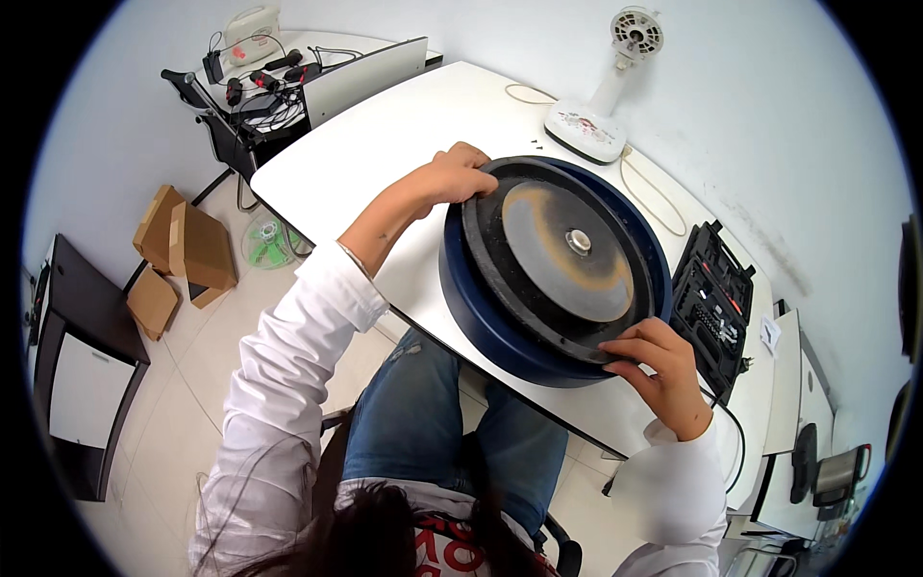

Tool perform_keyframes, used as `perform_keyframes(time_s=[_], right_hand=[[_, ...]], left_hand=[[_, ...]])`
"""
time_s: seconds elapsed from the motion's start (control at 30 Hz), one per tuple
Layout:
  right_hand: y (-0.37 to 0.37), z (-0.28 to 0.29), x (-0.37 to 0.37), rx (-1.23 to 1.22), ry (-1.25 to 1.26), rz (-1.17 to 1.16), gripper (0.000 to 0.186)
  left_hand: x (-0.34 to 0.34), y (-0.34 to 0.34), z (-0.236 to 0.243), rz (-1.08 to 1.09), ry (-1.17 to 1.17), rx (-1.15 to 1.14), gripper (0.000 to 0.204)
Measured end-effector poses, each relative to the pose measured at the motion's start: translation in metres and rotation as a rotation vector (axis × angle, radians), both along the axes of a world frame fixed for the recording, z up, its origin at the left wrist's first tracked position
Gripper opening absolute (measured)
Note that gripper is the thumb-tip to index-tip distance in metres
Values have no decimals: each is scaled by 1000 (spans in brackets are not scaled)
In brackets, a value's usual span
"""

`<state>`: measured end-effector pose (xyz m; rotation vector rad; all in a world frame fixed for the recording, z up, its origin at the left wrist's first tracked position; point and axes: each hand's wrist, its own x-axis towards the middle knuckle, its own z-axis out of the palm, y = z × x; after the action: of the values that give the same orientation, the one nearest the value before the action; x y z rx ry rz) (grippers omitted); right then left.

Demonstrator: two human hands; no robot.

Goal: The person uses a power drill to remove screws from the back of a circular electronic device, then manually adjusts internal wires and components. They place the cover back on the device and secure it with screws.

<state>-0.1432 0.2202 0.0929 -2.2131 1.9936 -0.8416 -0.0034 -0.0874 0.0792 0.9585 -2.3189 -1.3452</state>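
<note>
A round black plate [486,226] lies tilted over a deep dark blue round housing [500,351] on the white table. Its middle is a worn grey disc [538,260] with brownish stains and a small metal hub [578,242] at the centre. My left hand [460,175] grips the plate's rim at the far left, thumb on the upper face. At the near right, my right hand [659,367] pinches the same rim between thumb and fingers. What lies under the plate inside the housing is hidden.
Behind the housing, a white fan stand [586,125] trails a cable. An open black tool case [713,298] stands to its right on the white table [385,125]. Cardboard boxes [202,250] and a green-bladed fan [269,240] are on the floor at left.
</note>
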Motion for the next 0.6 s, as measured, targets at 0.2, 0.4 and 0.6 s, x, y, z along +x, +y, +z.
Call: perform_keyframes(time_s=[0.2,0.4,0.6], right_hand=[[-11,15,4,140,113,117,21],[-15,25,0,192,188,135,18],[-20,18,-14,244,46,125,22]], left_hand=[[7,-3,-22,-30,158,134,62],[5,-10,-33,-152,250,157,65],[-1,-4,-40,-142,365,344,71]])
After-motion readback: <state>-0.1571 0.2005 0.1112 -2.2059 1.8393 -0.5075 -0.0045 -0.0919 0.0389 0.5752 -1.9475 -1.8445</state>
